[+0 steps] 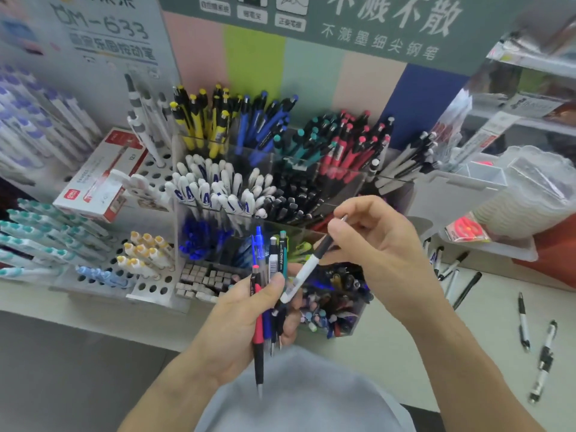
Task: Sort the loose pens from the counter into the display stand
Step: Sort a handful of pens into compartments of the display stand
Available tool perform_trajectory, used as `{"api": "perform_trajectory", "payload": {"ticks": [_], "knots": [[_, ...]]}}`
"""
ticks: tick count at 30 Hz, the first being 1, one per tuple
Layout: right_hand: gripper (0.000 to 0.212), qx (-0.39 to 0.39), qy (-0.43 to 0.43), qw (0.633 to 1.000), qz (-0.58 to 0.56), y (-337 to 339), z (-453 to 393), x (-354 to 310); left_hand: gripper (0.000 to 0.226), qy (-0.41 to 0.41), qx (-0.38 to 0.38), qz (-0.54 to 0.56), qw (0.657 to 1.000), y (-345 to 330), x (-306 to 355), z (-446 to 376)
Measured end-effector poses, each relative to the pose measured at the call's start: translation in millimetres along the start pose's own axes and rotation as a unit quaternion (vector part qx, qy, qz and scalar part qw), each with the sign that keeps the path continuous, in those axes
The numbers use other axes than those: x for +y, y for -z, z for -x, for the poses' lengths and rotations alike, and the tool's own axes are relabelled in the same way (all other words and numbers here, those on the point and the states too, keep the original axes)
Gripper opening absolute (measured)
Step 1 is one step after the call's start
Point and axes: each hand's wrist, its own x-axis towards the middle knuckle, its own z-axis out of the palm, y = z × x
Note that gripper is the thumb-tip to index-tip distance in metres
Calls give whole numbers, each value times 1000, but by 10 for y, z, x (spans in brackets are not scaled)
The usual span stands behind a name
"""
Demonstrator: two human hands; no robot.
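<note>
The left hand (249, 310) was clenched around a bunch of pens (268, 275) held upright just in front of the display stand (355, 325), probably as a ready stock to sort from. The right hand (371, 241) pinched a white-and-black pen (307, 265) near its tip end, fingers curled round the dark barrel, the white cap end slanting down against the bunch; it seemed to be drawing that one pen out so it could go to a matching compartment. In the stand, the back row held yellow, blue, teal and red pens in turn; the row nearer the hands held white-capped pens (215, 188) beside black ones (293, 201), and the nearest compartment held a mixed jumble. To the right of the stand, several loose pens (523, 322) lay on the counter (486, 310), not yet sorted, so the job looked far from done
</note>
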Motion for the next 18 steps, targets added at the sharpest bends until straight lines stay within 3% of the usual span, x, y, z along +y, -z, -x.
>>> {"api": "perform_trajectory", "payload": {"ticks": [4,6,10,15,18], "knots": [[22,169,87,982,13,91,167,-92,45,-17,28,15,999,-94,-28,-34],[26,183,89,979,6,38,298,-17,45,-33,41,28,998,-160,-25,-45],[26,101,53,993,16,-95,572,304,56,-70,76,-51,993,-256,-31,-97],[24,-98,36,987,120,-84,731,438,33,-97,73,-157,980,-277,-42,-126],[27,-41,-3,994,98,53,607,412,25,-62,46,-164,983,-237,-64,-123]]}}
